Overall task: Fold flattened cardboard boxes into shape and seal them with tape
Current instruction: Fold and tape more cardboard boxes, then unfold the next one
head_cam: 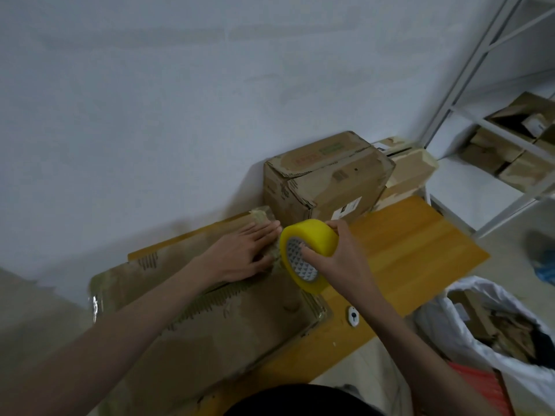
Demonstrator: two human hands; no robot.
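Note:
A large brown cardboard box [210, 331] lies on the yellow wooden table [414, 253], its top flaps closed along a seam covered with old tape. My left hand [243, 253] presses flat on the box's top near its far right end, fingers together. My right hand [336, 253] grips a yellow roll of tape [309, 253], a finger inside the core, holding the roll upright against the box's right end next to my left hand.
A taped-up cardboard box [324, 175] stands at the table's back against the wall, with smaller boxes [408, 172] behind it. A small white cutter [353, 316] lies on the table. A white bag of scraps [495, 325] and a white shelf [492, 127] with boxes are at right.

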